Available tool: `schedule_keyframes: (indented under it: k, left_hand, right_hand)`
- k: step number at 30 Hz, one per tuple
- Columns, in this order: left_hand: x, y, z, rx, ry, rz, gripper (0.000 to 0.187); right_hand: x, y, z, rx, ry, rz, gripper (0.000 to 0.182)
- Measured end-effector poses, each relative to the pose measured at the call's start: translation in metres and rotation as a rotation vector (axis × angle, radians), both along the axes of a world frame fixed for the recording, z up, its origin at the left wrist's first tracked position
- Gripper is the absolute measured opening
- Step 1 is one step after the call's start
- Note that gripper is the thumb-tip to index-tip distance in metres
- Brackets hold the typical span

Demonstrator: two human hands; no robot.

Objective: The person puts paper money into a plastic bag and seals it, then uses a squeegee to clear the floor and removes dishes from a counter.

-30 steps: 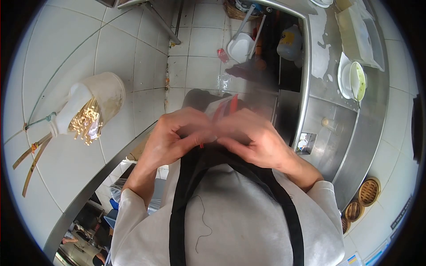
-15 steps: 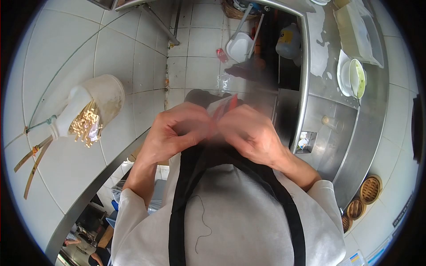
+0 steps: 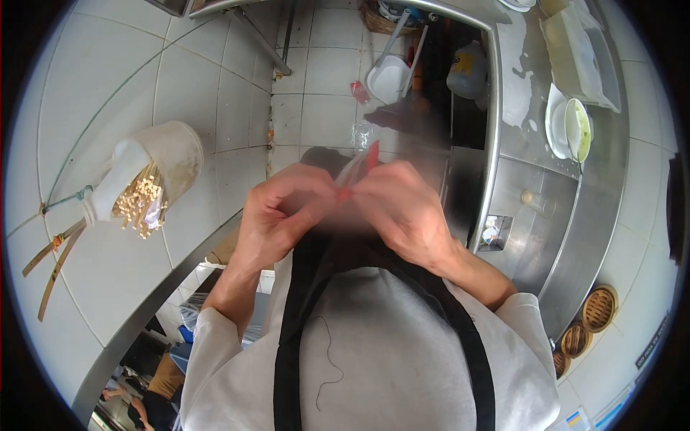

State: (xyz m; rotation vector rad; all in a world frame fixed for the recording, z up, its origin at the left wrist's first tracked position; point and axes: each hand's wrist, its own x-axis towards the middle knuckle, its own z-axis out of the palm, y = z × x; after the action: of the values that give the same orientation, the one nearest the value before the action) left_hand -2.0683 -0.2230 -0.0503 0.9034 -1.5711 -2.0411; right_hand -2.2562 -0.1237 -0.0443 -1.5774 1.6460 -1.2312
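Note:
In front of my chest, both hands pinch a small red-and-clear plastic packet, whose exact kind is blurred. My left hand grips it between thumb and bent fingers. Close beside it, my right hand has its fingers pressed together on the red part. The fingertips of both hands nearly meet. A red tip of the packet sticks up beyond the right fingers, and the rest is hidden behind the hands. Below them is the black apron over a white shirt.
A steel sink counter runs along my right, bearing a bowl and a glass. On the left wall hangs a plastic jug of chopsticks. A dustpan lies ahead on the floor. Another person appears at lower left.
My hands stay together but have shifted slightly; the packet's red tip now stands narrower and more upright. At lower left, the other person has come further into view.

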Motion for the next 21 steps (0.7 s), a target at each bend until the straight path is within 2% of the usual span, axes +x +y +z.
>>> schedule_keyframes:
  k: [4,7,10,11,14,19,21]
  left_hand:
    - [-0.002,0.003,-0.001,-0.016,0.014,0.039,0.014]
    - [-0.002,0.003,-0.003,-0.057,0.021,0.044,0.01]
    - [-0.005,0.008,-0.006,-0.03,0.021,0.12,0.01]
    - [-0.007,0.01,-0.006,-0.048,0.019,0.137,0.011]
    - [-0.01,0.015,-0.003,-0.104,-0.004,0.172,0.014]
    - [-0.012,0.019,-0.001,-0.148,0.016,0.232,0.02]
    - [-0.01,0.018,-0.001,-0.171,0.015,0.187,0.021]
  right_hand:
    - [0.002,0.003,0.0,-0.022,0.01,-0.067,0.016]
    - [0.001,0.007,0.005,0.093,-0.055,0.022,0.02]
    - [0.009,0.004,0.007,0.059,-0.155,-0.01,0.029]
    - [0.009,0.004,0.006,0.085,-0.16,-0.001,0.036]
    - [0.014,0.001,0.008,0.101,-0.215,-0.077,0.032]
    - [0.007,0.0,0.007,0.029,-0.113,-0.055,0.021]
    - [0.006,-0.001,0.008,0.015,-0.099,-0.064,0.018]
